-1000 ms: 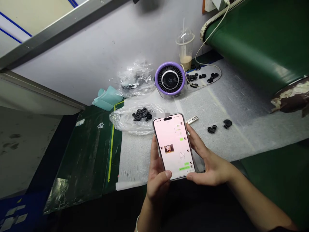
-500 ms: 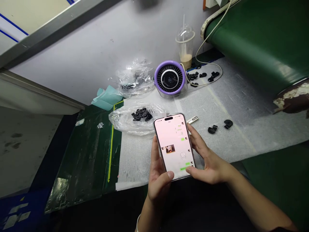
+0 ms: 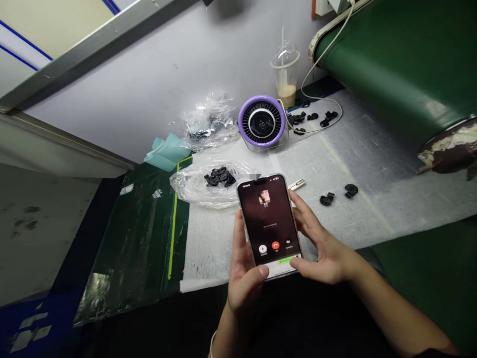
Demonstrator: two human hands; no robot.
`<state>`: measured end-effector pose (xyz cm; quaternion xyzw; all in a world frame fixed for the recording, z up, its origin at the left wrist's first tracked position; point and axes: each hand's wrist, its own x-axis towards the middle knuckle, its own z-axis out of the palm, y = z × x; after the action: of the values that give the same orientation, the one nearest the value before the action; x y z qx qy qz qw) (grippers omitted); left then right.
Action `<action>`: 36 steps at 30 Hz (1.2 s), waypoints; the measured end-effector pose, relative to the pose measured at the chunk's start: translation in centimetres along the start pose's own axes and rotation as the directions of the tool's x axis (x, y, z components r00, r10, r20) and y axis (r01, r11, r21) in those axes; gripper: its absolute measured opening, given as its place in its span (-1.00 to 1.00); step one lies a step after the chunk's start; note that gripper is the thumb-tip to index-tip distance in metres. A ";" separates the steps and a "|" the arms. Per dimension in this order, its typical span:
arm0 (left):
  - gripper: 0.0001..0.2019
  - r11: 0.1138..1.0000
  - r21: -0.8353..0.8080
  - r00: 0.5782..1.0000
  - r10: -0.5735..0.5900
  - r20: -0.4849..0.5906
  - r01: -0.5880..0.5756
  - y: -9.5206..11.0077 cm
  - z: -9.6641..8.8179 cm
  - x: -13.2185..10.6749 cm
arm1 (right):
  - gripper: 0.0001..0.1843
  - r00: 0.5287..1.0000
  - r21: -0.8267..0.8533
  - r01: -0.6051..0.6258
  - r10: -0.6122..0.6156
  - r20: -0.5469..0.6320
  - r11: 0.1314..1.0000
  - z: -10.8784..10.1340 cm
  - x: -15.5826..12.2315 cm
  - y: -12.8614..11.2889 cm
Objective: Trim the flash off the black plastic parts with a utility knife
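Both my hands hold a smartphone (image 3: 269, 223) upright over the near edge of the white foam sheet (image 3: 350, 164). My left hand (image 3: 244, 281) wraps its lower left side, thumb on the bottom of the screen. My right hand (image 3: 322, 248) cups the right side, thumb at the lower right corner. The screen is dark and shows a call view with round buttons. Just behind the phone lies a clear plastic bag (image 3: 194, 186) with several black plastic parts (image 3: 219, 176) in it.
A purple round fan (image 3: 262, 122) stands behind, with a lidded drink cup (image 3: 286, 74) and a white cable (image 3: 320, 59) beside it. Loose black parts (image 3: 335, 195) lie right of the phone. A second crumpled bag (image 3: 208, 122), a green conveyor belt (image 3: 391, 59) and a green mat (image 3: 137, 238) surround the sheet.
The phone screen has switched from a light pink chat view to a dark call view. Both hands and the phone have stayed almost in place.
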<state>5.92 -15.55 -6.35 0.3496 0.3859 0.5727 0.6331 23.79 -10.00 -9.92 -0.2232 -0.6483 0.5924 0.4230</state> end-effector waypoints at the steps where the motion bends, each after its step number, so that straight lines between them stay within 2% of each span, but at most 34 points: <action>1: -0.09 1.000 0.003 1.000 -0.010 0.000 0.010 0.1 0.0 0.0 | 0.24 1.000 0.006 0.004 -0.003 -0.009 1.000 0.1 -0.1 0.1; 6: -0.10 0.999 0.035 1.000 -0.016 0.000 0.016 0.3 -0.1 -0.3 | 0.22 0.998 -0.001 0.030 -0.030 -0.051 1.000 0.2 -0.4 0.2; 11: -0.11 0.999 0.036 0.999 0.024 -0.035 -0.023 0.2 0.2 -0.5 | 0.16 0.999 0.040 0.051 -0.052 0.001 0.998 -0.1 -0.4 -0.1; 13: -0.09 1.000 0.015 0.998 0.013 -0.055 -0.013 0.2 0.4 -0.4 | 0.14 0.998 -0.023 0.056 -0.056 0.016 0.998 -0.4 -0.2 -0.1; 15: -0.10 1.000 -0.007 0.997 -0.010 -0.079 0.009 0.3 0.3 -0.1 | 0.07 0.998 -0.187 0.068 -0.064 0.025 0.980 -0.9 0.0 0.1; 18: -0.28 0.999 -0.004 0.992 -0.039 -0.117 0.038 1.0 -1.3 0.3 | -0.28 0.998 -0.455 0.039 -0.058 -0.027 0.890 -2.2 0.3 0.7; 21: -0.52 0.998 0.018 0.981 -0.063 -0.186 0.067 1.7 -4.2 0.7 | -0.63 0.984 -0.644 -0.079 -0.044 -0.173 0.760 -4.0 1.0 1.7; 23: -0.55 0.996 0.055 0.961 -0.052 -0.273 0.070 1.9 -6.2 0.7 | -0.69 0.977 -0.750 -0.138 -0.037 -0.211 0.647 -4.7 2.1 2.5; 25: -0.53 0.990 0.110 0.930 -0.039 -0.365 0.085 1.5 -7.8 0.6 | -0.70 0.988 -0.825 -0.127 -0.008 -0.157 0.551 -4.7 3.7 3.4; 28: -0.50 0.965 0.205 0.880 -0.048 -0.473 0.163 0.2 -9.0 0.4 | -0.67 0.997 -0.895 -0.071 0.062 -0.049 0.441 -3.8 6.6 5.1; 30: -0.48 0.944 0.255 0.858 -0.052 -0.512 0.209 -0.9 -9.3 0.3 | -0.71 0.994 -0.923 -0.068 0.107 -0.030 0.379 -3.3 8.2 6.1; 33: -0.53 0.908 0.325 0.840 -0.052 -0.541 0.266 -2.3 -9.5 0.2 | -0.75 0.988 -0.939 -0.096 0.143 -0.051 0.329 -3.4 9.3 6.9; 36: -0.56 0.836 0.435 0.822 -0.033 -0.569 0.334 -2.9 -9.9 0.3 | -0.84 0.982 -0.924 -0.157 0.150 -0.111 0.349 -4.8 8.9 6.0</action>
<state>-1.56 -15.56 -13.46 0.2903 0.7199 0.4562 0.4352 21.59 0.99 -13.43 -0.4839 -0.8436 0.1606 0.1684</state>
